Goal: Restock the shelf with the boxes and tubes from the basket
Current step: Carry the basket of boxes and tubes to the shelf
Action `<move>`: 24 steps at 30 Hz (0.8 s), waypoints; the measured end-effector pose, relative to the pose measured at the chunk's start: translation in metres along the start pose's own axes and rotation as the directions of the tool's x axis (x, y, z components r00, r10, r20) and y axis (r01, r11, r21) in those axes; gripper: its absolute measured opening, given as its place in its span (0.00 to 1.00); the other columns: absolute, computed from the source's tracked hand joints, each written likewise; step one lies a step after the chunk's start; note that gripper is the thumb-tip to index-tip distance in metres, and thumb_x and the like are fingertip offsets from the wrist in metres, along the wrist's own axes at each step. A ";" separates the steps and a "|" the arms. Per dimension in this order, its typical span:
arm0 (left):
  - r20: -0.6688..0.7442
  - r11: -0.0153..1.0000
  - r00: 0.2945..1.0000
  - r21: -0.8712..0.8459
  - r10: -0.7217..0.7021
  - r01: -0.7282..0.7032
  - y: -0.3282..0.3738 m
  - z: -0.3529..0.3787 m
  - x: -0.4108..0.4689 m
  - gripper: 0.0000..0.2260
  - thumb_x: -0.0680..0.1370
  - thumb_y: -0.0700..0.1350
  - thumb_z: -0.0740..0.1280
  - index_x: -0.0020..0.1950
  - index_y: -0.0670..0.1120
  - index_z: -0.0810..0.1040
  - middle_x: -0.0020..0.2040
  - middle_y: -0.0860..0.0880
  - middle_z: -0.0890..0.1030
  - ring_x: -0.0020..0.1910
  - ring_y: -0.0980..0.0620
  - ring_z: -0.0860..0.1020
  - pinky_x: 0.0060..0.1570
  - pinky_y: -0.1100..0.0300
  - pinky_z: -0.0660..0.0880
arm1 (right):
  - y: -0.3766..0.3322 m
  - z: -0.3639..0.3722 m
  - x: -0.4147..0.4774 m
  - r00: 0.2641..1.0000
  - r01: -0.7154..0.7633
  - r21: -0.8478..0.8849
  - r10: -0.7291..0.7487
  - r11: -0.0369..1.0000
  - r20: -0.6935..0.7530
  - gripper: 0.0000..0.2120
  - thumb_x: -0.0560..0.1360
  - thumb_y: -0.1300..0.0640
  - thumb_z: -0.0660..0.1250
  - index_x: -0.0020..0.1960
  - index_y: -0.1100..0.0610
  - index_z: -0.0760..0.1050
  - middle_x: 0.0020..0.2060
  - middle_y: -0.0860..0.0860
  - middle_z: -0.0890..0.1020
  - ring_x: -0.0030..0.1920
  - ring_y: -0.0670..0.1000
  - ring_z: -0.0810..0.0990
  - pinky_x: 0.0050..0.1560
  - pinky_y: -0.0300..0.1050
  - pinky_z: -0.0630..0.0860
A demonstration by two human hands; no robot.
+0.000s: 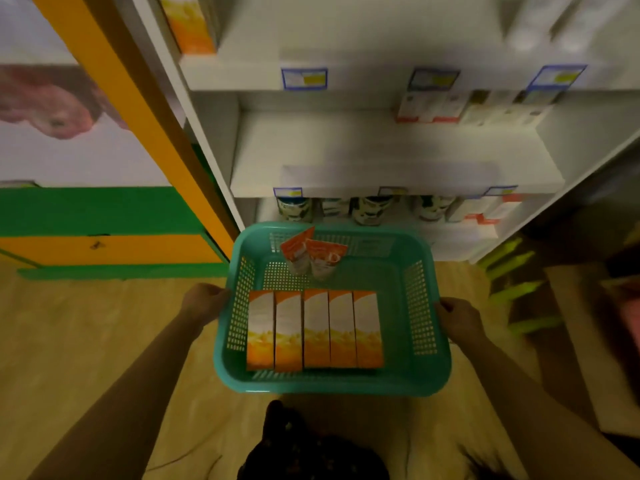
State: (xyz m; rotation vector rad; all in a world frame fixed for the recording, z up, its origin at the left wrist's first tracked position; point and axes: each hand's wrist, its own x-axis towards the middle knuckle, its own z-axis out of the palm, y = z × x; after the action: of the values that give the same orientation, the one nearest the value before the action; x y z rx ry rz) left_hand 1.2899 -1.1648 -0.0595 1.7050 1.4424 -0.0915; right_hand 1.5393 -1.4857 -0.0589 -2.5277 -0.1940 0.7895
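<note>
I hold a teal plastic basket [426, 368] in front of me, above the floor. My left hand [204, 301] grips its left rim and my right hand [459, 318] grips its right rim. Inside lie several orange-and-white boxes [315, 329] side by side along the near wall. Two orange-and-white tubes [311, 256] lean against the far wall. The white shelf unit [346, 147] stands just beyond the basket, its middle shelf mostly bare on the left.
An orange box [188, 22] stands on the top shelf at left. White and red boxes [429, 105] sit at the middle shelf's back right. Dark jars [370, 209] line the lower shelf. An orange and green wall panel [104, 220] is at left. Wooden floor lies below.
</note>
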 end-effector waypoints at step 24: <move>0.090 0.996 0.996 0.092 -0.012 0.004 -0.114 0.241 0.190 0.13 0.78 0.39 0.59 0.55 0.34 0.79 0.53 0.35 0.81 0.44 0.46 0.75 0.44 0.56 0.69 | 0.144 0.186 0.204 0.994 -0.105 -0.002 0.105 0.994 0.011 0.15 0.79 0.59 0.57 0.60 0.64 0.76 0.56 0.63 0.80 0.52 0.60 0.78 0.46 0.43 0.68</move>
State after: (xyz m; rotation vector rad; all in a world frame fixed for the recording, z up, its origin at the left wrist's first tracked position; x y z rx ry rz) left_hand 1.3670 -1.1810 -0.3770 1.7465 1.3966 -0.2395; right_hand 1.6007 -1.4815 -0.3645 -2.5524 -0.0652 0.8444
